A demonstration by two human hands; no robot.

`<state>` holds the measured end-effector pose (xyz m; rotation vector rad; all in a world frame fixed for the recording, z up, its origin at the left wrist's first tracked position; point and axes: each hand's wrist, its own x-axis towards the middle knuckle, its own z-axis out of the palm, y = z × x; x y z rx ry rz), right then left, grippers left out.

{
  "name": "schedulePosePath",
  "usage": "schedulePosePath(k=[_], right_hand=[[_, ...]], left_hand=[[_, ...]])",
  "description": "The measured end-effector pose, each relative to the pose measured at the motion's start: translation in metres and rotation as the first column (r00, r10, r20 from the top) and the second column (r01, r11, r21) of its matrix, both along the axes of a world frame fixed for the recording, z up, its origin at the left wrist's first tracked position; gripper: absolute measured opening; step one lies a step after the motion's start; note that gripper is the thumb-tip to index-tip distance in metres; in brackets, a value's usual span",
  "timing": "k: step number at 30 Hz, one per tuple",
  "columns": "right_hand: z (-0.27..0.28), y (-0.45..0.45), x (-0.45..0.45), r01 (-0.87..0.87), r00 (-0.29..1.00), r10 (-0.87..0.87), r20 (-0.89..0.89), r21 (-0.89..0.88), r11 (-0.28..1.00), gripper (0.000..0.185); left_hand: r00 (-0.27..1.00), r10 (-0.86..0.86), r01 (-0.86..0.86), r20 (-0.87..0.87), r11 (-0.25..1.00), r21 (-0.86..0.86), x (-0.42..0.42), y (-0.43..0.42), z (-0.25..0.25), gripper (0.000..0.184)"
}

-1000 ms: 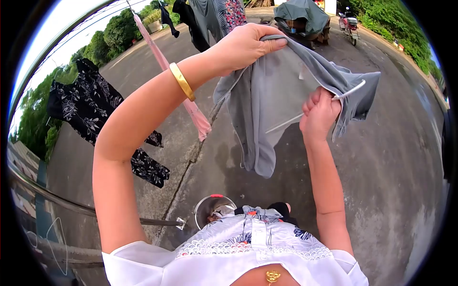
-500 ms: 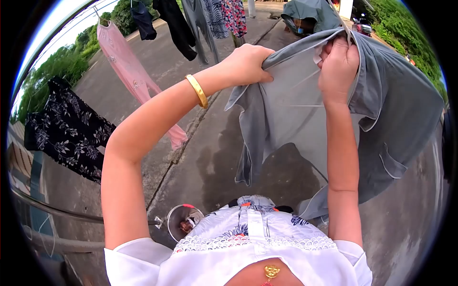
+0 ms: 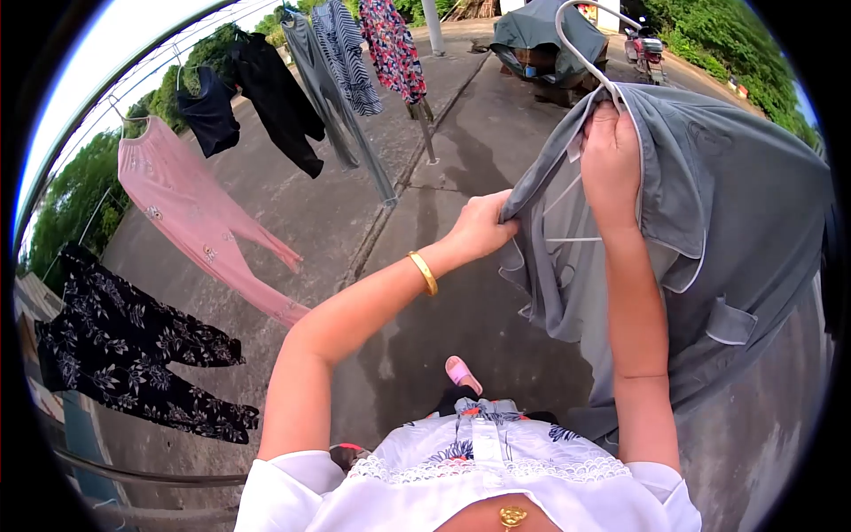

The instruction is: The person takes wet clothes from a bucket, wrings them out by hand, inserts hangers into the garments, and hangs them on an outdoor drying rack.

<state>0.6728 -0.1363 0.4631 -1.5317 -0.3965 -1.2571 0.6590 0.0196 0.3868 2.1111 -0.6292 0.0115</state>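
Observation:
A grey shirt (image 3: 745, 204) with pale piping hangs from a white clothes hanger (image 3: 578, 55), whose hook sticks up above the collar. My right hand (image 3: 612, 160) is closed around the hanger's neck, inside the collar; its fingertips are partly hidden. With its fingers pinched together, my left hand (image 3: 483, 229) grips the shirt's left front edge. Between my hands the opening shows the hanger's lower bar. The shirt's other side drapes out to the right, with a pocket flap low on it.
On the left, pink trousers (image 3: 182, 191), black floral trousers (image 3: 124, 355), a dark top (image 3: 209, 111) and black trousers (image 3: 277, 102) hang from a line. Further along hangs a floral garment (image 3: 390, 49). A covered load (image 3: 545, 40) and a red motorbike (image 3: 645, 53) stand behind.
My left hand has moved down and drawn the shirt's edge with it. My right hand and the hanger sit slightly lower and further left. The view has shifted, showing more hanging clothes.

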Motion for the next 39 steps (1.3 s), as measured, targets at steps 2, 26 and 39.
schedulePosePath(k=[2,26,39], right_hand=[[0.009,-0.011,0.005,0.101,0.989,-0.109,-0.095,-0.084,0.991,0.021],[-0.021,0.095,0.252,-0.573,0.784,0.569,0.247,0.641,0.510,0.013],[-0.020,0.117,0.381,-0.686,0.693,0.690,0.210,0.486,0.542,0.014]], left_hand=[[0.934,0.091,-0.155,0.345,0.974,0.163,0.030,0.007,0.009,0.027],[0.881,-0.051,-0.016,0.471,0.990,0.137,0.192,0.155,0.085,0.026],[0.893,0.448,-0.446,0.050,0.894,-0.047,0.314,0.186,0.006,0.039]])
